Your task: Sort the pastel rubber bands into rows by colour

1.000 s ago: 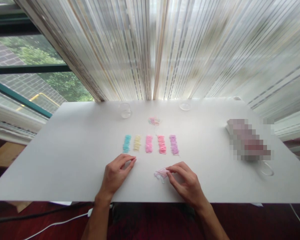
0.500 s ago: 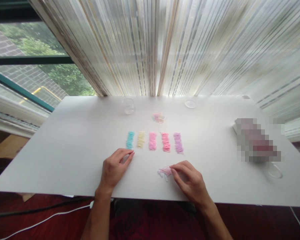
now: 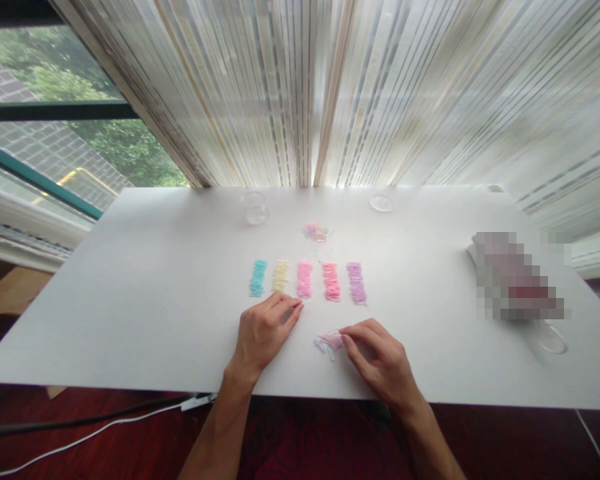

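Small pink-and-white pieces: a loose clump (image 3: 329, 342) lies on the desk near its front edge, right at the tips of the right hand; too small to say what the pieces are.
Desk: a wide white desk (image 3: 130, 300) stands against a striped curtain (image 3: 380, 93), with a window (image 3: 45, 133) showing to the left.
Blurred block: a pixelated object (image 3: 517, 277) sits on the right part of the desk, well apart from both hands.
Sorted rows: five short colour strips lie side by side mid-desk, teal (image 3: 259, 277), yellow (image 3: 281, 276), pink (image 3: 305, 279), deeper pink (image 3: 331, 281) and purple (image 3: 357, 283).
Mixed heap: a small multicoloured pile (image 3: 316, 231) rests behind the strips.
Clear dishes: one small glass (image 3: 255, 207) at the back left, a shallow lid-like dish (image 3: 382, 202) at the back right.
Left hand: the left hand (image 3: 263, 333) has slid rightward from below the teal strip to just below the yellow and pink ones; fingers loosely curled, resting on the desk, holding nothing.
Right hand: the right hand (image 3: 380, 360) stays put, thumb and forefinger pinching at the clump's edge.
Meaning: the two hands are now closer together, both near the clump.
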